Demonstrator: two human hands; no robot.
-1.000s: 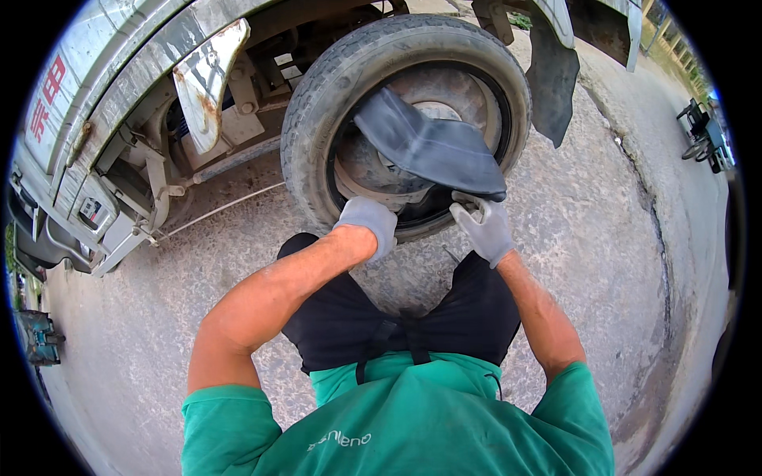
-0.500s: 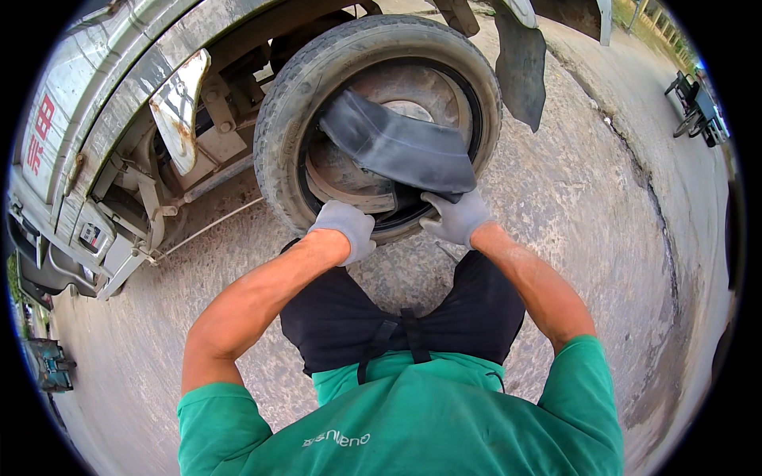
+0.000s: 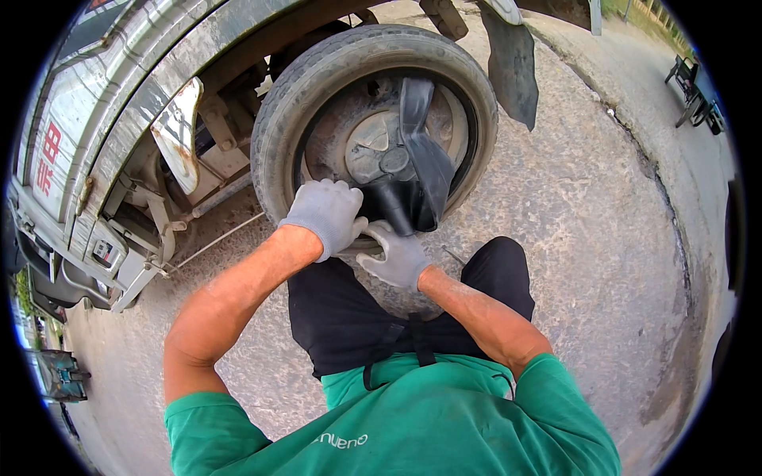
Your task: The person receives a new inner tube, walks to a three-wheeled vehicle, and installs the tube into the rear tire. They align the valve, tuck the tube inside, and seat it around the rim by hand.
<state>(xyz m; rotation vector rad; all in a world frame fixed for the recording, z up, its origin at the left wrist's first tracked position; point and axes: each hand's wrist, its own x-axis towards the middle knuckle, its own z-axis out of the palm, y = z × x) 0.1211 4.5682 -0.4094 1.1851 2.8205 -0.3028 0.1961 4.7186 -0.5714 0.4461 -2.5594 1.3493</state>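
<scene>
A worn truck tire (image 3: 274, 131) stands around a dusty wheel hub (image 3: 369, 147). A flat black rubber inner tube (image 3: 431, 163) hangs out over the right side of the hub, twisted, its lower part folded near the tire's bottom edge. My left hand (image 3: 327, 216), in a grey glove, is closed at the tire's lower left edge; what its fingers grip is hidden. Beside it, my gloved right hand (image 3: 394, 252) reaches to the bottom of the tire, just below the folded tube, thumb spread away from its fingers.
The truck's white, rusty body (image 3: 103, 135) and undercarriage lie to the left. A black mud flap (image 3: 510, 71) hangs right of the tire. A thin rod (image 3: 218, 240) slants near the ground at left. A three-wheeled cart (image 3: 698, 94) stands far right on the concrete.
My right hand has moved left and down, nearer my left hand. The inner tube has swung from lying across the hub to hanging down its right side. My left hand has shifted slightly left.
</scene>
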